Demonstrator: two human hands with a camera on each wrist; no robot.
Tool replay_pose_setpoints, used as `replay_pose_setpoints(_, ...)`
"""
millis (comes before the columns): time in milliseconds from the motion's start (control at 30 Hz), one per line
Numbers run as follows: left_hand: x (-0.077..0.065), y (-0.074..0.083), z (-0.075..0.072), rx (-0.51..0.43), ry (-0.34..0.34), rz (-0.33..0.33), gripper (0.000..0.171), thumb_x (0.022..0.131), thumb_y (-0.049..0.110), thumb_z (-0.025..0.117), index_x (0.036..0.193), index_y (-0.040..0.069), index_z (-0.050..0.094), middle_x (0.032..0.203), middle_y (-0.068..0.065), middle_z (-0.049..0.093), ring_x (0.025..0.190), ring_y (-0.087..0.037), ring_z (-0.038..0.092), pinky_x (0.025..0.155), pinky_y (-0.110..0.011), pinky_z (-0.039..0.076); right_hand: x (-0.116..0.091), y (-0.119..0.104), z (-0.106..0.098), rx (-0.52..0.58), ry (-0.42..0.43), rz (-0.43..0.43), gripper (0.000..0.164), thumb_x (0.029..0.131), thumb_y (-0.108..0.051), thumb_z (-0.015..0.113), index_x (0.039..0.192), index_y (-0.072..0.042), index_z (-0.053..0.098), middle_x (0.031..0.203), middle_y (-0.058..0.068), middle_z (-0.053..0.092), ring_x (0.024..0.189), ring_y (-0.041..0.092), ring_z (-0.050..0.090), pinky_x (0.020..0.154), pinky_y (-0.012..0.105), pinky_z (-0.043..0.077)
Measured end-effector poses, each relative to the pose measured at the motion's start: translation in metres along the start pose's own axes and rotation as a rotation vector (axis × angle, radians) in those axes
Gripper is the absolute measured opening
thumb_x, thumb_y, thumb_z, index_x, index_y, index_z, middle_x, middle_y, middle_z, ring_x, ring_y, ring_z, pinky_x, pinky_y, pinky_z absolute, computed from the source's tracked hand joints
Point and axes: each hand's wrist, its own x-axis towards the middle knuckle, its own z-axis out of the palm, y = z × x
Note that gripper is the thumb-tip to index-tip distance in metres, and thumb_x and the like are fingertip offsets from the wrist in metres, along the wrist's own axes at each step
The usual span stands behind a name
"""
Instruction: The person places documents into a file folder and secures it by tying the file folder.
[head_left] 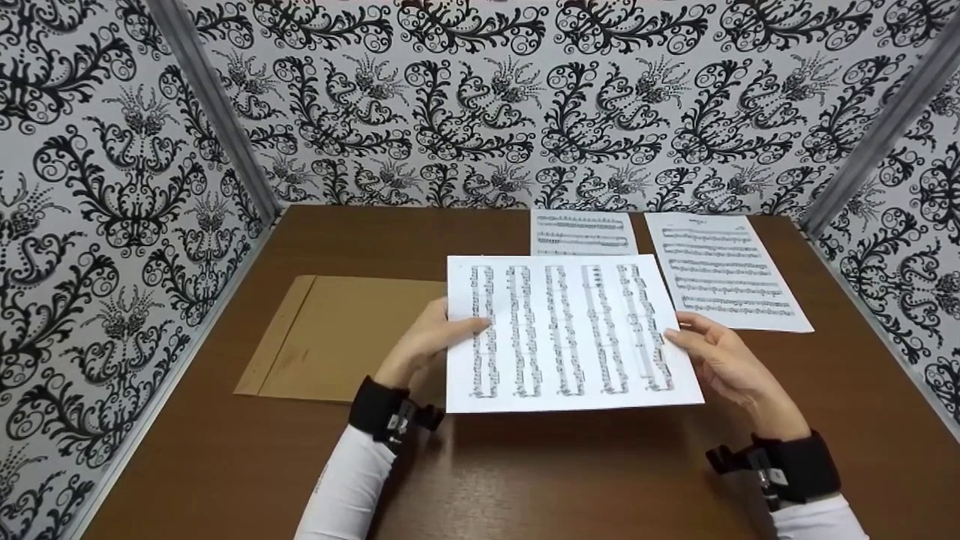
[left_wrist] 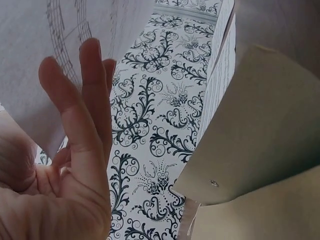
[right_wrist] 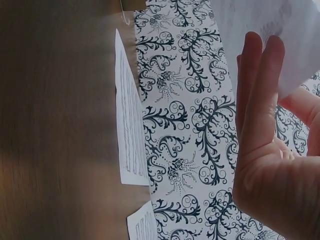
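A sheet of music is held sideways above the table, its staves running up and down in the head view. My left hand pinches its left edge, thumb on the printed face and fingers behind. At the right edge my right hand pinches it between thumb and fingers. In the left wrist view, fingers stretch along the back of the sheet. The right wrist view shows long, straight fingers behind the paper.
A brown cardboard folder lies to the left, partly behind my left hand. Two more music sheets rest at the back: one partly covered by the held sheet, another at the right. Patterned walls enclose the brown table.
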Motion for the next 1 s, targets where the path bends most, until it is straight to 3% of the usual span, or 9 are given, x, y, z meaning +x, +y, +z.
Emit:
replay_pose_setpoints(333,-0.001,-0.003,0.007,0.033,-0.080,0.016,0.035,0.096,0.013,0.068,0.129,0.002,0.064,0.106,-0.018,0.078,0.077,-0.019,0.079,0.069,-0.033,0.065,0.001,0.004,0.000,-0.017,-0.058,-0.008,0.028,0.108,-0.009,0.048,0.129,-0.023,0.058,0.104,0.000,0.079,0.089,0.015,0.079,0.074,0.028,0.064)
replay_pose_setpoints(500,0.001,-0.005,0.011,0.022,-0.073,0.010,0.033,0.096,0.013,0.068,0.127,0.002,0.066,0.106,-0.018,0.078,0.079,-0.020,0.079,0.070,-0.033,0.065,0.002,0.007,0.003,-0.055,-0.066,0.018,0.023,0.108,-0.013,0.048,0.129,-0.021,0.055,0.101,0.000,0.080,0.085,0.016,0.080,0.071,0.030,0.064)
replay_pose_setpoints(767,0.002,-0.007,0.014,0.021,-0.053,-0.012,0.035,0.094,0.014,0.070,0.127,0.003,0.066,0.105,-0.017,0.078,0.078,-0.021,0.079,0.071,-0.034,0.065,0.006,0.013,0.009,-0.151,-0.054,0.061,0.016,0.107,-0.015,0.052,0.116,-0.019,0.065,0.093,-0.001,0.080,0.078,0.016,0.079,0.066,0.031,0.064)
replay_pose_setpoints(1000,0.002,-0.004,0.005,0.064,-0.027,0.002,0.039,0.095,0.014,0.070,0.131,0.001,0.063,0.112,-0.020,0.077,0.081,-0.016,0.077,0.072,-0.028,0.063,0.008,0.014,0.012,-0.172,0.012,0.076,0.014,0.105,-0.016,0.056,0.112,-0.021,0.067,0.090,-0.002,0.080,0.074,0.014,0.079,0.063,0.030,0.064)
